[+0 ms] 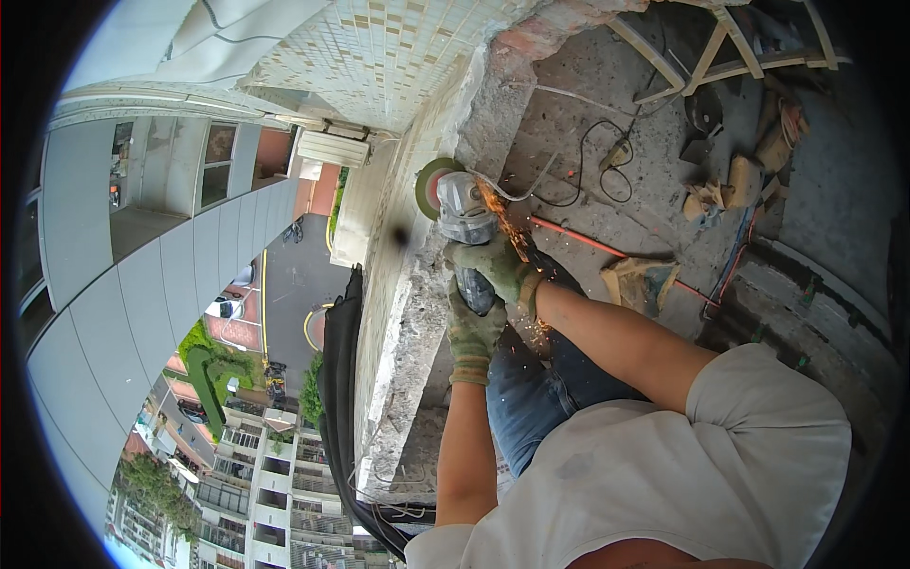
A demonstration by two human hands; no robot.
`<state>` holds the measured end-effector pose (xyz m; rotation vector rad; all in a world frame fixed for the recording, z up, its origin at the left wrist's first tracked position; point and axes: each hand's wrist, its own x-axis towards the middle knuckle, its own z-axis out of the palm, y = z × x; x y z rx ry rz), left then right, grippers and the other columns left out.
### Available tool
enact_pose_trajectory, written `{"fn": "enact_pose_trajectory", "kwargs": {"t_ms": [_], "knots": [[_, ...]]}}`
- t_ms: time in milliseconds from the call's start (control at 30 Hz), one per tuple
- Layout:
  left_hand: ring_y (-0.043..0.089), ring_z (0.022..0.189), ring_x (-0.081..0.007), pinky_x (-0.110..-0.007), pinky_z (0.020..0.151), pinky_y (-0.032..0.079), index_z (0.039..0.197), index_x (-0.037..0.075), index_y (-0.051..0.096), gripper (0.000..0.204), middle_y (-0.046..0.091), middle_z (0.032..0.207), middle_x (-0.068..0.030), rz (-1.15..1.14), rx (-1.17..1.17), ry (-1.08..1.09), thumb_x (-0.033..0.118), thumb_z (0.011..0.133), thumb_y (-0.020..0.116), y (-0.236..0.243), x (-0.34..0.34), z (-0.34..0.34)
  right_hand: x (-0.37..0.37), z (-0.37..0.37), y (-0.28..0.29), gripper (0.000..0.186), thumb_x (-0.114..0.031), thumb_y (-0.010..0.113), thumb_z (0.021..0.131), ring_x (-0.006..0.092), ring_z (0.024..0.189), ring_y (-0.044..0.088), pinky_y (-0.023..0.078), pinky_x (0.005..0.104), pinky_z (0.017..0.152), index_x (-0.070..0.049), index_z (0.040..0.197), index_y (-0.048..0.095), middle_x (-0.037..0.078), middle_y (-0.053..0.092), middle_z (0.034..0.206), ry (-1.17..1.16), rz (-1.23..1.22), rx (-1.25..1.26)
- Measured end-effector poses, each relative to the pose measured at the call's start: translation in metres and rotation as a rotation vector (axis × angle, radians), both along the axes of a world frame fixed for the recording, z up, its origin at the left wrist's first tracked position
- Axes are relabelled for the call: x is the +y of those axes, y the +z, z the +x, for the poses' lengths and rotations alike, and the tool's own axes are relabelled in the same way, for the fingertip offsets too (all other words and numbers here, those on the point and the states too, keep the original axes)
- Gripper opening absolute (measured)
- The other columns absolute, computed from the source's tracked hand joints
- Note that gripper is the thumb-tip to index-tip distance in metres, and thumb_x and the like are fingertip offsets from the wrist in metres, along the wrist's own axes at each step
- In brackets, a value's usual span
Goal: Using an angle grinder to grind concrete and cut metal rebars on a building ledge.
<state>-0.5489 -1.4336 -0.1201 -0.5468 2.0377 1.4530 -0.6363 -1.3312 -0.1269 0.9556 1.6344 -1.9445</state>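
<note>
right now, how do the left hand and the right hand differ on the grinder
The right hand grips the grinder nearer its disc, while the left hand holds it farther back. The right hand's forearm slants in from the right; the left hand's forearm comes almost straight up from below. Both hands wear greenish gloves and hold the same grinder.
</note>
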Motion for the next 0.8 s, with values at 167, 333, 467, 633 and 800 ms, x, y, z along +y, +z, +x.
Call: {"fn": "enact_pose_trajectory", "kwargs": {"t_ms": [167,333,467,633,800], "knots": [[0.064,0.105,-0.0404,-0.047,0.089,0.051,0.145,0.004,0.033,0.087,0.062,0.116,-0.0276,-0.017,0.044,-0.015,0.033,0.074,0.074,-0.006,0.000,0.004,-0.002,-0.004,0.005,0.026,-0.021,0.076,0.073,0.0170,0.076,0.063,0.051,0.0339,0.074,-0.004,0.092,0.069,0.003,0.068,0.084,0.009,0.038,-0.008],[0.064,0.104,-0.0371,-0.045,0.090,0.051,0.145,0.003,0.032,0.088,0.062,0.116,-0.0273,0.056,0.057,0.017,0.030,0.074,0.075,-0.006,-0.001,0.002,-0.004,-0.006,0.008,0.025,-0.022,0.076,0.074,0.0157,0.076,0.063,0.051,0.0336,0.073,-0.004,0.090,0.069,0.004,0.068,0.085,0.038,0.136,0.070],[0.065,0.103,-0.0358,-0.044,0.090,0.051,0.145,0.000,0.032,0.088,0.063,0.115,-0.0268,0.005,0.010,-0.010,0.028,0.074,0.075,-0.003,-0.001,-0.001,-0.005,-0.006,0.010,0.026,-0.023,0.077,0.074,0.0158,0.076,0.064,0.051,0.0335,0.073,-0.004,0.091,0.070,0.004,0.069,0.085,0.019,0.124,0.001],[0.066,0.101,-0.0351,-0.043,0.089,0.052,0.142,-0.002,0.036,0.087,0.064,0.113,-0.0261,-0.029,0.044,-0.009,0.028,0.072,0.076,-0.002,-0.002,-0.003,-0.005,-0.010,0.011,0.028,-0.024,0.077,0.073,0.0158,0.075,0.064,0.052,0.0334,0.073,-0.005,0.092,0.070,0.004,0.069,0.083,0.036,0.137,0.014],[0.066,0.101,-0.0337,-0.042,0.089,0.052,0.141,-0.004,0.038,0.087,0.064,0.113,-0.0254,0.021,0.033,0.037,0.029,0.070,0.077,-0.008,-0.003,-0.001,-0.006,-0.012,0.014,0.024,-0.025,0.076,0.073,0.0150,0.071,0.063,0.051,0.0325,0.069,-0.005,0.086,0.069,0.003,0.066,0.079,0.025,0.178,0.020]]}}
